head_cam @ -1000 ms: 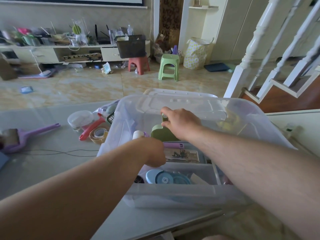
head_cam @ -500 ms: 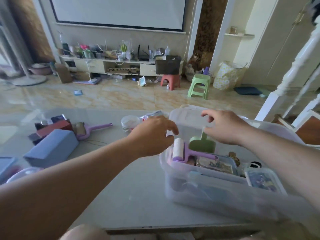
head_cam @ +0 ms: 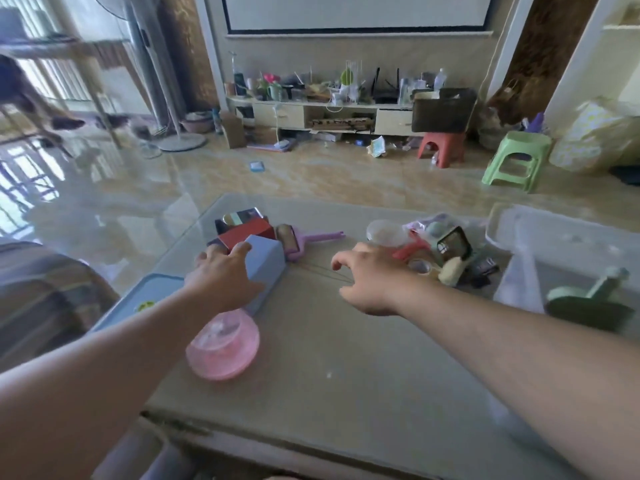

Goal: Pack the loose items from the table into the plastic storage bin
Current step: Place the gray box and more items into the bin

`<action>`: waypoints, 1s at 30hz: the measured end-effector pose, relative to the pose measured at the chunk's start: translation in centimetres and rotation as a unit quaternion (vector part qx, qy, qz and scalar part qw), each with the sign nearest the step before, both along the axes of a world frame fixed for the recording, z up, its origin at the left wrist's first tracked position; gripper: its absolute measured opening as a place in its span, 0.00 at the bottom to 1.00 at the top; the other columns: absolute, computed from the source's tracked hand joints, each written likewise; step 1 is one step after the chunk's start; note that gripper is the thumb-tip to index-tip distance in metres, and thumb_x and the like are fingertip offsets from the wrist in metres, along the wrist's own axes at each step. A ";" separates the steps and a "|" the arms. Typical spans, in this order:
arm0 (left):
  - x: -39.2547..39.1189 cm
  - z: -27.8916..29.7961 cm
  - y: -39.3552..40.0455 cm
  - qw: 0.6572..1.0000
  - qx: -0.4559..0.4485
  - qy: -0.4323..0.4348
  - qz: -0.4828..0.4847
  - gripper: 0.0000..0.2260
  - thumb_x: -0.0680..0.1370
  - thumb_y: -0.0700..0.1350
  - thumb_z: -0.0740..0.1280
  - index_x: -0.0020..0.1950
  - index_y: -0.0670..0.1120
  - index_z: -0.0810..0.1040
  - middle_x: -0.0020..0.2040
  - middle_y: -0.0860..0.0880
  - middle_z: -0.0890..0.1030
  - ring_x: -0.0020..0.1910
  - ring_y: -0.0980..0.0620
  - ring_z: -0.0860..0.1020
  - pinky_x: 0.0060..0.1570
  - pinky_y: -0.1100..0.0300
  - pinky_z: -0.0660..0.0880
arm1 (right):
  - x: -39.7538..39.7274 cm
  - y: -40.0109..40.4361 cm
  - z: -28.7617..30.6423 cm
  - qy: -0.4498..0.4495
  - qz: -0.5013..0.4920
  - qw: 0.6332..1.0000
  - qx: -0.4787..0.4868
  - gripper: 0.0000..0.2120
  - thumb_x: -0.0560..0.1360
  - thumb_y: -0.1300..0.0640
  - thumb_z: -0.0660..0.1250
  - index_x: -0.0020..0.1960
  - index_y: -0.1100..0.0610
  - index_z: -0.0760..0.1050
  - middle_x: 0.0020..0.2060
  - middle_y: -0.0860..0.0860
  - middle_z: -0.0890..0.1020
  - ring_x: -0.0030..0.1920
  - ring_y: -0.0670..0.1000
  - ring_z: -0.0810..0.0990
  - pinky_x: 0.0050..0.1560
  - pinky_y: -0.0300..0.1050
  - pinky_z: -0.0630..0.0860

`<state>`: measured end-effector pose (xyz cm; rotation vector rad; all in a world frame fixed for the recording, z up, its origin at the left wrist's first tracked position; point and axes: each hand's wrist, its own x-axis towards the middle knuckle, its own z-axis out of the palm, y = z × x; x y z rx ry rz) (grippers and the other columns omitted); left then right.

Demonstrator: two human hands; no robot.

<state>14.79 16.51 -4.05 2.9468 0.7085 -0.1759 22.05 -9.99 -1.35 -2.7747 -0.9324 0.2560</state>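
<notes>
The clear plastic storage bin (head_cam: 519, 285) stands at the table's right edge with a green scoop-like item (head_cam: 588, 303) inside. My left hand (head_cam: 221, 277) lies over the near end of a light blue box (head_cam: 268, 259), fingers spread across its top. My right hand (head_cam: 372, 278) hovers open above the bare tabletop, fingers spread, holding nothing, just left of a tape roll (head_cam: 420, 266). Behind the blue box lie a red box (head_cam: 249, 233) and a purple lint roller (head_cam: 304, 240). A pink round container (head_cam: 225, 348) sits under my left forearm.
A pile beside the bin holds a clear round tub (head_cam: 384, 233), a red-handled tool (head_cam: 412, 249), a dark framed item (head_cam: 453, 242) and a yellowish sponge (head_cam: 453, 270). A blue tray (head_cam: 149, 296) lies at the table's left edge. Stools stand on the floor beyond.
Both hands left the bin and moved left over the table. My left hand reached the blue box; my right hand let go of the green item, which stays in the bin. The view swung left.
</notes>
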 end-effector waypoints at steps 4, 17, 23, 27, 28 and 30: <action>1.7 -3.0 1.3 0.998 -0.023 0.049 0.009 0.49 0.70 0.74 0.67 0.82 0.60 0.45 0.71 0.37 0.68 0.70 0.33 0.68 0.66 0.40 0.72 | 1.3 4.1 -4.5 0.059 -0.009 0.998 -0.010 0.25 0.74 0.50 0.65 0.71 0.40 0.70 0.67 0.49 0.70 0.65 0.57 0.74 0.61 0.55 0.77; 1.5 -1.3 -1.4 0.964 -0.014 -0.176 -0.197 0.41 0.66 0.49 0.76 0.77 0.62 0.66 0.70 0.46 0.67 0.67 0.38 0.66 0.64 0.42 0.73 | 4.1 5.6 -6.1 0.016 -0.028 0.994 0.108 0.53 0.72 0.50 0.72 0.80 0.33 0.37 0.74 0.51 0.55 0.67 0.60 0.71 0.65 0.58 0.75; -0.1 6.1 -7.1 0.895 -0.024 -0.313 -0.317 0.37 0.64 0.43 0.78 0.73 0.53 0.76 0.69 0.44 0.72 0.64 0.39 0.73 0.63 0.45 0.74 | 1.8 -1.0 3.3 -0.085 -0.015 0.987 0.138 0.39 0.62 0.53 0.75 0.69 0.44 0.62 0.68 0.50 0.63 0.55 0.58 0.73 0.51 0.54 0.77; -0.3 11.4 -15.1 0.833 -0.062 -0.404 -0.374 0.37 0.65 0.44 0.82 0.73 0.46 0.76 0.70 0.38 0.70 0.67 0.41 0.73 0.63 0.51 0.75 | -1.3 -11.4 10.4 -0.182 -0.046 0.967 0.172 0.33 0.62 0.53 0.75 0.64 0.52 0.68 0.61 0.55 0.71 0.53 0.59 0.76 0.49 0.52 0.77; -0.2 12.3 -17.7 0.819 -0.075 -0.425 -0.378 0.37 0.67 0.46 0.82 0.74 0.46 0.74 0.71 0.38 0.69 0.67 0.41 0.73 0.64 0.50 0.75 | -2.1 -14.6 11.8 -0.187 -0.064 0.963 0.181 0.35 0.62 0.50 0.76 0.67 0.52 0.68 0.61 0.55 0.71 0.56 0.58 0.75 0.51 0.50 0.75; 0.3 13.5 -23.3 0.805 -0.151 -0.432 -0.378 0.35 0.71 0.49 0.79 0.76 0.50 0.70 0.72 0.42 0.70 0.68 0.44 0.74 0.64 0.46 0.77 | -3.8 -21.4 14.5 -0.184 -0.106 0.959 0.189 0.39 0.63 0.48 0.80 0.69 0.51 0.69 0.61 0.52 0.72 0.59 0.52 0.72 0.53 0.48 0.73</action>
